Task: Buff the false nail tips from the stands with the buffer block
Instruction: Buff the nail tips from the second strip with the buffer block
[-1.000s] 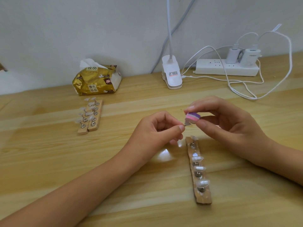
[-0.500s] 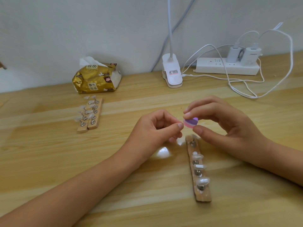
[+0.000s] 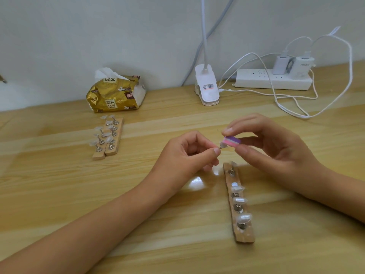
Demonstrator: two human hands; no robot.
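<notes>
Above the near stand (image 3: 238, 204) on the desk (image 3: 59, 194), your left hand (image 3: 185, 155) pinches a clear nail tip (image 3: 221, 145) while your right hand (image 3: 276, 147) grips the buffer block (image 3: 232, 141), touching it. Two more stands (image 3: 107, 138) lie by the tissue pack (image 3: 116, 93).

We have one view, from a camera worn on the head. It faces forward and down across the wooden table (image 3: 59, 194) toward the wall (image 3: 98, 36). The left hand (image 3: 183, 157) and right hand (image 3: 272, 151) sit close, mid-frame, and the power strip (image 3: 254, 81) lies far back.
</notes>
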